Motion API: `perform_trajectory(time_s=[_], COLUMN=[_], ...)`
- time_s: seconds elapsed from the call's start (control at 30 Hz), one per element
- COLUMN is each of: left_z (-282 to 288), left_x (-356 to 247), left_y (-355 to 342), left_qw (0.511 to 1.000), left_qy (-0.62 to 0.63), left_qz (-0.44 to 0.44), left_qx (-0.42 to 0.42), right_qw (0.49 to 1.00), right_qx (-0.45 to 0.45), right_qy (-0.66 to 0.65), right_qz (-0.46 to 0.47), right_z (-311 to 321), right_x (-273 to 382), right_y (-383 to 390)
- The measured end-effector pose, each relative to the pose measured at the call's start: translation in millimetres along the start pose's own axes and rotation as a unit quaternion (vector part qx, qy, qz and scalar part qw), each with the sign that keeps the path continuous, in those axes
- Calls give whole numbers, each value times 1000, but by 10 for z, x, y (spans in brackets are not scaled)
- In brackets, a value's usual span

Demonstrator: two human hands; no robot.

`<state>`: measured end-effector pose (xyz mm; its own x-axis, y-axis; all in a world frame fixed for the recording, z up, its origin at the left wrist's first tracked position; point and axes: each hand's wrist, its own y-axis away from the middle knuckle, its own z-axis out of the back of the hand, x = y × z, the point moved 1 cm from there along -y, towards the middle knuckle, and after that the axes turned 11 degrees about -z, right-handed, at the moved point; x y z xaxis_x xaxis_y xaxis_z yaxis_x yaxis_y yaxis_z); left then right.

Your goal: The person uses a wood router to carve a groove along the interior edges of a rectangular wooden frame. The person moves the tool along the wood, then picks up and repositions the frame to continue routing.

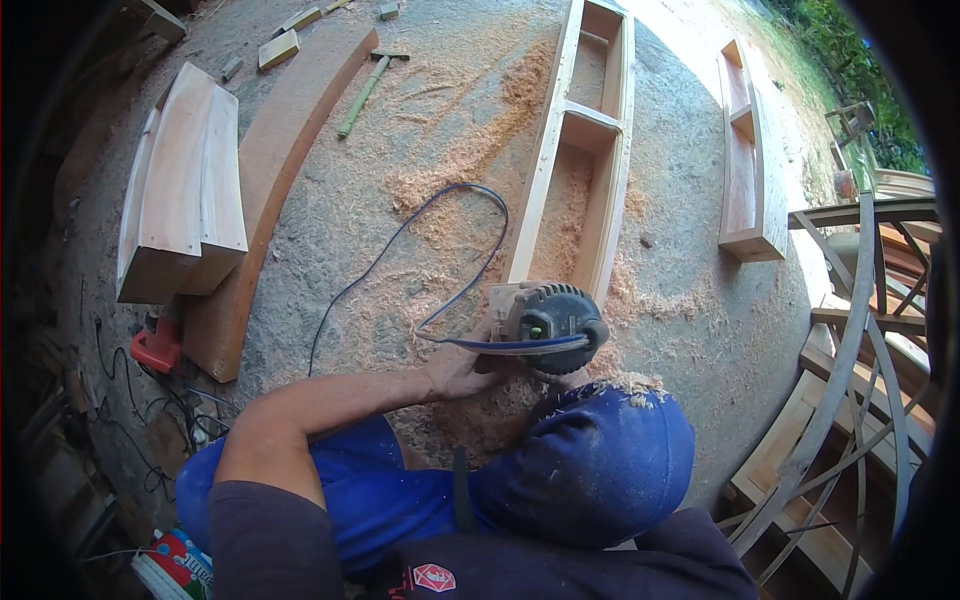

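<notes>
A corded power tool with a black, round, ribbed housing [562,318] stands at the near end of a long wooden frame [612,230]. My left hand [468,372] reaches in from the left and is closed at the tool's near side; its fingertips are hidden behind the tool. The dark cord [505,215] crosses the housing and loops over the ground on the left. My right hand does not show; the tool and my raised blue-clothed knee [610,465] block that area. Wood shavings lie on the knee and around the frame.
At left, curved wooden pieces [185,180] rest beside a long curved brown board [290,140]. A green-handled hammer [365,95] lies beyond. Another wooden frame [752,160] stands at right, near a metal framework [865,300] and stacked timber. A red tool [157,345] sits among cables.
</notes>
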<state>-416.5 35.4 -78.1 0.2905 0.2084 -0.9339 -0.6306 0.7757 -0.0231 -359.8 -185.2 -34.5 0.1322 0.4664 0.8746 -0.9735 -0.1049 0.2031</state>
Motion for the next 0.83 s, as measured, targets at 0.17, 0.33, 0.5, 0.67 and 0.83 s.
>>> perform_trajectory(time_s=[0.17, 0.33, 0.5, 0.67, 0.83], left_z=[173, 201, 164, 189, 298], left_x=[-238, -250, -174, -141, -231], left_y=[-6, -36, -29, -52, -105], left_qw=[997, 993, 996, 993, 991], left_qy=[29, 9, -14, -6, 15], left_qz=[64, 118, 92, 118, 132], left_qx=[9, 27, -1, 11, 12], right_qw=[998, 993, 987, 980, 978], right_qx=[-30, -55, -74, -88, -95], right_qy=[50, 100, 141, 177, 187], right_qz=[15, 17, 18, 15, 15], right_z=[-13, 9, 26, 42, 58], right_x=[101, 152, 210, 261, 279], right_y=[-77, -151, -230, -299, -373])
